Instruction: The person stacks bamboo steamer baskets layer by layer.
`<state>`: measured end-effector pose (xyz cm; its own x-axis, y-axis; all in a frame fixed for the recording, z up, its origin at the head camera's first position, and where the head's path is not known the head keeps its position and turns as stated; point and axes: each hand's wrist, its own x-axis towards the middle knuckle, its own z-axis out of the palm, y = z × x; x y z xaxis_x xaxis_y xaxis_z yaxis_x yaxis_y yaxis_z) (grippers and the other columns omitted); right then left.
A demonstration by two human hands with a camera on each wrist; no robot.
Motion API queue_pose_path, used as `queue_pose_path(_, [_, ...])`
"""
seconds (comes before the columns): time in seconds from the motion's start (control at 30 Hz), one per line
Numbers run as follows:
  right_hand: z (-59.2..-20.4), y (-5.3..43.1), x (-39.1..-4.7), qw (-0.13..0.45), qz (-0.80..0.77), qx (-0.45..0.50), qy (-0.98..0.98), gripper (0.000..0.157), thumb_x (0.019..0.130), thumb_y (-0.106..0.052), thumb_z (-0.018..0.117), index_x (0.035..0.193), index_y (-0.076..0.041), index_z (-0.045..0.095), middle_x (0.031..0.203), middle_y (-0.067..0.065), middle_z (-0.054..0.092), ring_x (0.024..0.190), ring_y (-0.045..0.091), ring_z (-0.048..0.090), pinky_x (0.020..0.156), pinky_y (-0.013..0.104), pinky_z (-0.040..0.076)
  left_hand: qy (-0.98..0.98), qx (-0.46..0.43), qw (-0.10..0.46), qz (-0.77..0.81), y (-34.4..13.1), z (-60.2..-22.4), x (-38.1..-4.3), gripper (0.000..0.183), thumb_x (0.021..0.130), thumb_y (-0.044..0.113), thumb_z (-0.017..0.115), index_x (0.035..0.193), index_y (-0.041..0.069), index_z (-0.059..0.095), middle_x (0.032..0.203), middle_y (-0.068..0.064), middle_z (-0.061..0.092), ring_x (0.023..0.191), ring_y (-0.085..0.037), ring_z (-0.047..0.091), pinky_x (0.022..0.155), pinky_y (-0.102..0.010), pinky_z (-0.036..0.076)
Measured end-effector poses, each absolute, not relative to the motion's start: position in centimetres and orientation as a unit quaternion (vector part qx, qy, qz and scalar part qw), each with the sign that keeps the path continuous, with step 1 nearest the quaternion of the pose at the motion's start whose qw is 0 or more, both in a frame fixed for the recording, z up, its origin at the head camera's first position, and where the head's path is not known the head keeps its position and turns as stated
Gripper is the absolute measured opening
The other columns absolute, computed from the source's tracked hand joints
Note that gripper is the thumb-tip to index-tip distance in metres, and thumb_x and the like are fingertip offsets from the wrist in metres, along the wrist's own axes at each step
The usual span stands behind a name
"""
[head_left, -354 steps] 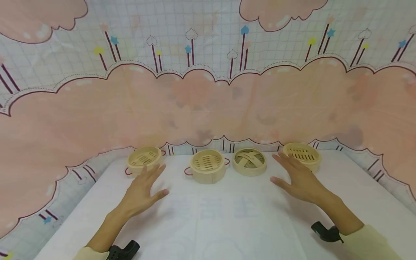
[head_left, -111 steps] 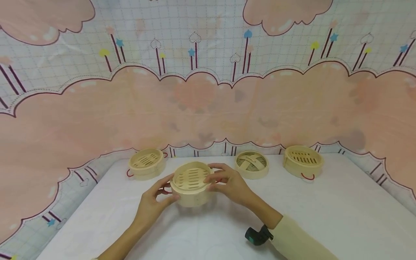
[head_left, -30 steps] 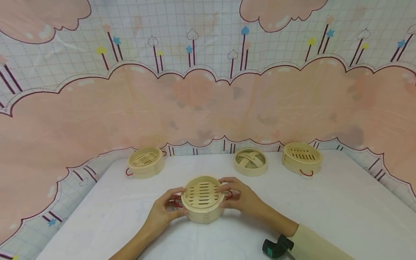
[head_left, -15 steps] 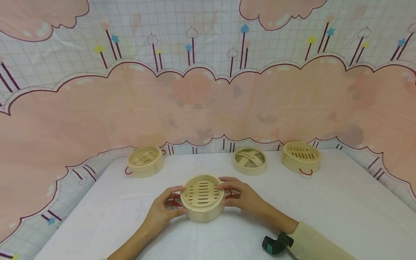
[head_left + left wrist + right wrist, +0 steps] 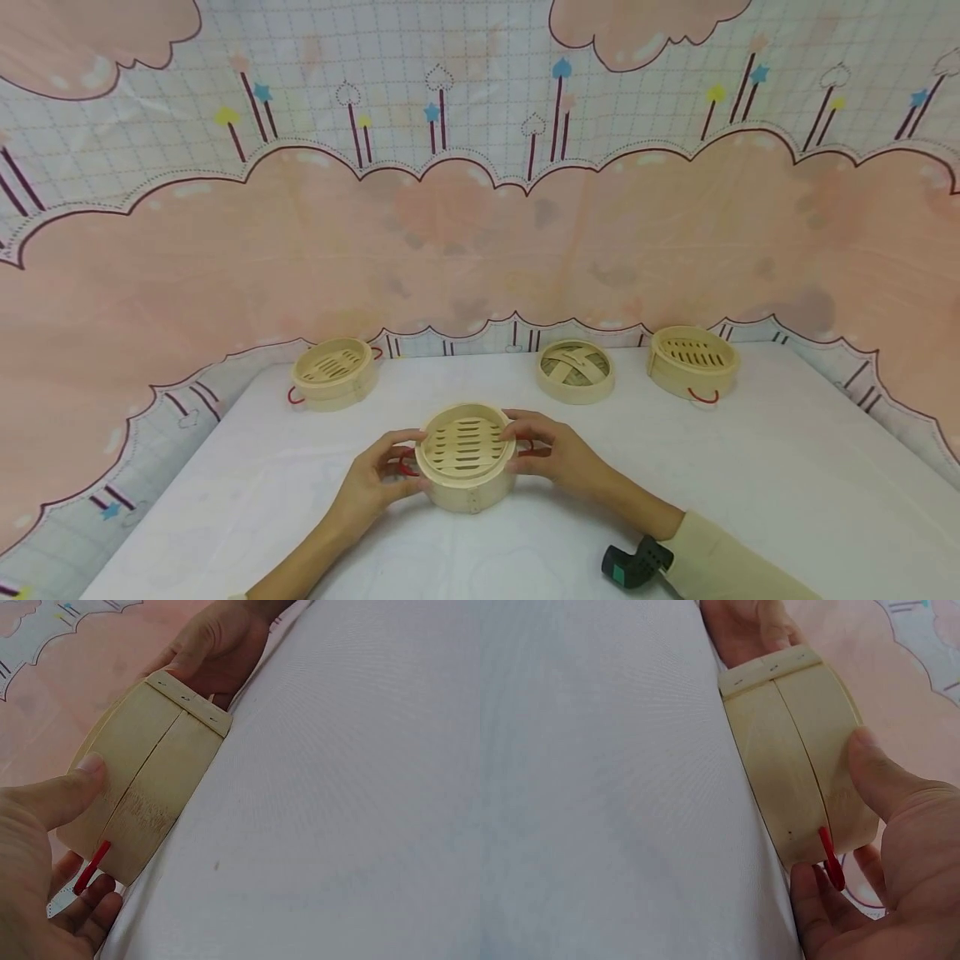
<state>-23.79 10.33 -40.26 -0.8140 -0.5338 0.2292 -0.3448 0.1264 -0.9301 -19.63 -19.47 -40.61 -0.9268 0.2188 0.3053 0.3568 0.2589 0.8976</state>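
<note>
A round bamboo steamer basket (image 5: pixel 467 458) with a slotted base and red side loops sits on the white table, centred in front of me. My left hand (image 5: pixel 372 477) grips its left side, thumb on the near wall and fingers around the far side by the red loop (image 5: pixel 92 868). On the opposite side my right hand (image 5: pixel 558 454) grips it the same way, thumb against the wall (image 5: pixel 769 761) and fingers behind. In both wrist views the basket's underside lies right at the white cloth.
At the table's back edge stand another slotted steamer basket (image 5: pixel 333 377) on the left, a woven steamer lid (image 5: pixel 575 372) right of centre, and a further slotted basket (image 5: pixel 692 364) on the right. A printed cloth backdrop (image 5: pixel 480 250) rises behind them.
Since the oldest frame, the middle basket has come from the back row to the front, now held by both hands. Over the last second hands and basket stay practically still.
</note>
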Motion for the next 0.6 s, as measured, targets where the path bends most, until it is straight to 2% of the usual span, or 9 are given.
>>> queue_pose_path(0.6, [-40.15,10.43,-23.80,0.083,-0.596,-0.286,0.746,0.032,0.080,-0.012,0.076,0.110,-0.012,0.066,0.146,0.005,0.041,0.127,0.027,0.044,0.101,0.036,0.042,-0.774,-0.169,0.044,-0.608,-19.53,-40.31,-19.88,0.056,0.072,0.005,0.081,0.123,0.005,0.059,0.119,-0.017,0.059,0.103,-0.025,0.058,0.082,-0.027,0.051])
